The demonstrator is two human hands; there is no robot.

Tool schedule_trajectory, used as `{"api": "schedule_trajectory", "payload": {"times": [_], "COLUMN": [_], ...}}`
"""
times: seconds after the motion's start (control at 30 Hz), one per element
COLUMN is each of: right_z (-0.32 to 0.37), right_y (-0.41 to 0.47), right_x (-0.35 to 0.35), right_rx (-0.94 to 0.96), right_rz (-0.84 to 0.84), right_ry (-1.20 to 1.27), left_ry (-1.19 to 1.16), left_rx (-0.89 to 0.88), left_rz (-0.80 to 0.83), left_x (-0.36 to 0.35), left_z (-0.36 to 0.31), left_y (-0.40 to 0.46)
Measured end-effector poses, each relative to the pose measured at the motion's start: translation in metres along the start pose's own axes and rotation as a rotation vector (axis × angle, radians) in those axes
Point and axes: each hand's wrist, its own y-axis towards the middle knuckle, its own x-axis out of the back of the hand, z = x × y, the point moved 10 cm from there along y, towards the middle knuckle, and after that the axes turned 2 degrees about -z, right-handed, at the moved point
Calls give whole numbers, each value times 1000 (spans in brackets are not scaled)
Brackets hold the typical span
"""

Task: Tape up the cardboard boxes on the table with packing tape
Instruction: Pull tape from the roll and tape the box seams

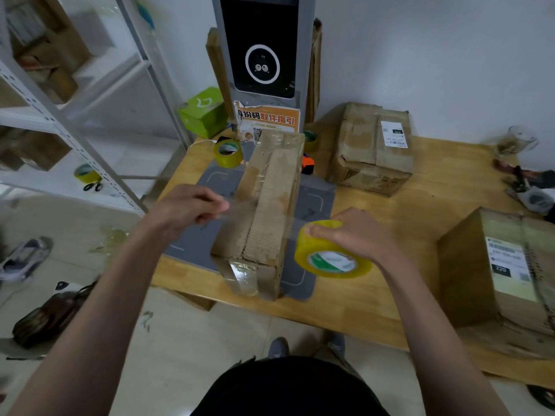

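Box [267, 217]: long, worn corrugated cardboard, lay on a grey mat [312, 205] on the wooden tabletop [375, 295]; glossy clear tape already covered its ends.
Left hand [186, 208]: fingers pinched together on the free end of a clear strip stretched across the box.
Right hand [357, 235]: fingers curled over the roll [330, 250], yellowish tape with a green-and-white core, just right of the box.
Other boxes: one at the back [372, 148], one at right [498, 271], both crumpled, with white printed labels; the right one read "220".
Spare roll [228, 153]: yellow, behind the box.
Sign [267, 120]: orange, Chinese characters.
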Motion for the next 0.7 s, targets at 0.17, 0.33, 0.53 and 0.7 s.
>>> {"api": "schedule_trajectory", "payload": {"times": [0.17, 0.33, 0.53, 0.7], "right_z": [-3, -7, -15, -21], "right_y": [7, 15, 18, 28], "right_x": [-13, -32, -51, -76], "right_rx": [16, 27, 30, 30], "right_rz": [11, 34, 56, 171], "right_ry": [-182, -191, -117, -42], "left_ry": [41, 16, 0, -156], "left_rx": [65, 115, 138, 206], "left_rz": [-10, -44, -19, 135], "left_x": [15, 18, 15, -8], "left_z": [27, 50, 65, 88], "left_y": [0, 8, 12, 8]}}
